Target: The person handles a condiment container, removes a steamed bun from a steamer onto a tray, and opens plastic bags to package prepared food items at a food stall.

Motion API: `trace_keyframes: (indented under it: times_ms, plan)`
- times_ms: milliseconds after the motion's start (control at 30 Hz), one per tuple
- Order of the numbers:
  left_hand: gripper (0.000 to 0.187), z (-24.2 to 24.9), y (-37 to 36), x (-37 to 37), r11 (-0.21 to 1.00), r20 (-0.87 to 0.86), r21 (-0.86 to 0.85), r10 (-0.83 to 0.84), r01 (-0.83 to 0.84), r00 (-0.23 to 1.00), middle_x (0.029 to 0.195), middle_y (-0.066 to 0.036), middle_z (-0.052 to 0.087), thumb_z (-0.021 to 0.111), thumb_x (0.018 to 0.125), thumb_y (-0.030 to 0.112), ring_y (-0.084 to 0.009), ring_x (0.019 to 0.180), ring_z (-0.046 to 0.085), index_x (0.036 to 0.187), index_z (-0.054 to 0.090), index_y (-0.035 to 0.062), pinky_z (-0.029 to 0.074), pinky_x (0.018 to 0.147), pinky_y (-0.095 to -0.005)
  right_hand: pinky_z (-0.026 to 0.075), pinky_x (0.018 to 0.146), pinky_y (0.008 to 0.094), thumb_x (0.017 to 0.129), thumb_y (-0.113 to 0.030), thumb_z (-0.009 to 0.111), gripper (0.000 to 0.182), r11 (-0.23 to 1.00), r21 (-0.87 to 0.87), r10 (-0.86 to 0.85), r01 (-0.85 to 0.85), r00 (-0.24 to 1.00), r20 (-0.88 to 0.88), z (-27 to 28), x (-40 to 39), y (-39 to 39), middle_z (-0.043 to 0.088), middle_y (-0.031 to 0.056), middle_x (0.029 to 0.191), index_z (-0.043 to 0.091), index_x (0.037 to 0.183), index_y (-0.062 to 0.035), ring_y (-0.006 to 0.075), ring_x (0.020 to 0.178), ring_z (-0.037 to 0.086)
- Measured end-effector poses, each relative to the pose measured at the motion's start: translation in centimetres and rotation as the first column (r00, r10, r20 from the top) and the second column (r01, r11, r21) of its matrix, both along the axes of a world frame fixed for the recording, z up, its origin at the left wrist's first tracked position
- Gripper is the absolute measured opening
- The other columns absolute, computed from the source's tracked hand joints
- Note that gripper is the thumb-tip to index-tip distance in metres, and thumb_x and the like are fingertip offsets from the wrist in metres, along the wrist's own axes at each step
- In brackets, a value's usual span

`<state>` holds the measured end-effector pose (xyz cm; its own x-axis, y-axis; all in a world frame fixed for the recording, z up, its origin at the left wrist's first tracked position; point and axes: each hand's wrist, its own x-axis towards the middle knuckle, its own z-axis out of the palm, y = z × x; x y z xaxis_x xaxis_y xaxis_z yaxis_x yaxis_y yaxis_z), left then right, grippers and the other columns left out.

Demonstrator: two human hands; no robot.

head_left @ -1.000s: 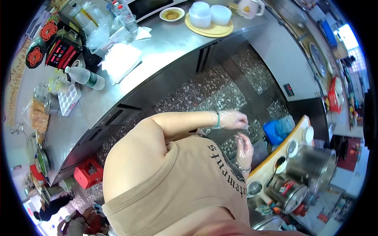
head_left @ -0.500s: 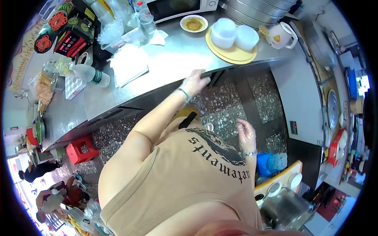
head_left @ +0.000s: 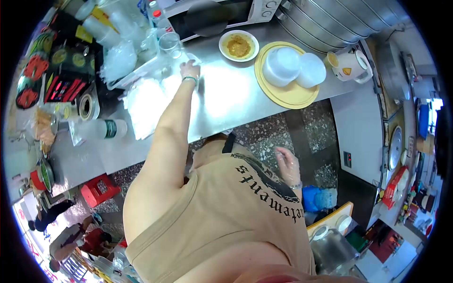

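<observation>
The left hand (head_left: 190, 70) is at the white tissue (head_left: 192, 56), just beside the clear cup (head_left: 170, 45) on the steel counter (head_left: 222, 106)—whether its fingers grip, I cannot tell. Bare metal opens toward the yellow board (head_left: 295, 96), which reaches the front edge. The right hand (head_left: 288, 165)—fingers loosely extended, holding nothing—hangs over open floor (head_left: 278, 129).

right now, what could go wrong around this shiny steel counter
The left hand in a clear plastic glove is close to the clear round cup and might knock it. The round pale yellow board reaches roughly to the front edge of the shiny steel counter, so a bump could shift it. The white bowl of brown sauce looks uncovered and could spill.
</observation>
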<state>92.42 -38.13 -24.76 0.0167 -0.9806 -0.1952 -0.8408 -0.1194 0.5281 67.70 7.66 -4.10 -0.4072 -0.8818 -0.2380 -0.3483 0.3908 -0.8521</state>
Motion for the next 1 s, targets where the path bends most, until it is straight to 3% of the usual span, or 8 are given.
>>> trace_keyframes:
  times_ms: [167,367,467,567,667,700,767,1000]
  plan:
    - [0.046,-0.5,-3.1,0.7,0.990,0.318,0.034,-0.138,0.135,0.938,0.142,-0.016,0.038,0.055,0.083,0.017,-0.0362,0.130,0.039,0.127,0.053,0.0250,0.041,0.103,-0.0455,0.050,0.079,0.0291,0.089,-0.006,0.059,0.022,0.999,0.021,-0.039,0.038,0.998,0.045,0.6,0.4,-4.7,0.067,0.0132,0.100,0.061,0.111,0.0008,0.0194,0.089,0.065]
    - [0.032,6.4,1.1,-3.4,0.600,0.616,0.418,-0.739,0.682,0.272,0.107,-0.010,0.068,0.055,0.084,0.035,-0.0249,0.109,0.060,0.097,0.072,0.0104,0.048,0.092,-0.0367,0.049,0.083,0.0380,0.091,-0.019,0.054,0.025,0.998,0.023,-0.053,0.054,0.998,-0.032,-0.2,-0.7,-3.7,0.065,0.0190,0.102,0.063,0.106,-0.0004,0.0342,0.093,0.062]
    - [0.034,3.9,6.4,-7.5,0.848,0.156,0.223,-0.517,0.480,0.842,0.102,-0.017,0.068,0.050,0.090,0.034,-0.0330,0.096,0.064,0.096,0.064,0.0028,0.049,0.083,-0.0430,0.048,0.082,0.0393,0.091,-0.020,0.054,0.025,0.979,-0.017,-0.204,0.204,0.979,0.013,0.9,-1.8,-1.5,0.065,0.0185,0.099,0.063,0.103,-0.0003,0.0340,0.091,0.061]
    - [0.017,5.2,16.8,-14.5,0.595,-0.254,0.246,-0.722,0.765,0.644,0.088,-0.012,0.064,0.062,0.082,0.014,-0.0217,0.081,0.059,0.095,0.057,0.0041,0.050,0.079,-0.0342,0.048,0.081,0.0390,0.091,-0.022,0.053,0.026,0.892,-0.020,-0.452,0.452,0.887,-0.092,-0.7,-1.6,6.2,0.064,0.0187,0.098,0.062,0.102,-0.0008,0.0333,0.092,0.061]
    - [0.015,11.8,27.3,-21.8,0.340,-0.433,0.418,-0.740,0.842,0.514,0.087,-0.009,0.059,0.055,0.081,0.001,-0.0199,0.082,0.056,0.095,0.055,0.0056,0.048,0.077,-0.0321,0.047,0.080,0.0391,0.090,-0.028,0.053,0.029,0.648,0.100,-0.714,0.755,0.648,-0.267,-2.9,3.3,18.9,0.064,0.0191,0.091,0.062,0.097,-0.0006,0.0340,0.090,0.061]
    - [0.015,11.5,29.3,-23.7,0.248,-0.437,0.322,-0.817,0.914,0.376,0.088,-0.010,0.059,0.055,0.081,0.001,-0.0206,0.080,0.057,0.095,0.055,0.0057,0.048,0.076,-0.0326,0.047,0.075,0.0410,0.089,-0.031,0.053,0.032,0.220,0.344,-0.969,0.913,0.245,-0.029,-3.2,6.0,22.6,0.063,0.0197,0.089,0.060,0.090,0.0008,0.0353,0.091,0.060]
    - [0.015,10.5,33.5,-27.1,0.068,-0.409,0.127,-0.905,0.990,0.115,0.085,-0.012,0.059,0.056,0.081,0.003,-0.0228,0.076,0.058,0.095,0.054,0.0057,0.048,0.073,-0.0335,0.047,0.071,0.0408,0.089,-0.036,0.051,0.038,-0.026,0.637,-0.997,0.771,0.027,-0.074,-5.4,13.6,30.7,0.064,0.0186,0.088,0.060,0.090,0.0008,0.0342,0.085,0.062]
    - [0.009,11.8,54.8,-39.3,-0.149,-0.438,0.217,-0.898,0.965,-0.040,0.076,-0.003,0.056,0.059,0.085,0.009,-0.0078,0.059,0.048,0.094,0.057,0.0073,0.044,0.054,-0.0268,0.045,0.067,0.0389,0.090,-0.040,0.050,0.040,-0.240,0.893,-0.895,0.380,-0.442,-0.053,-12.7,32.5,39.1,0.060,0.0134,0.083,0.061,0.093,-0.0013,0.0288,0.078,0.057]
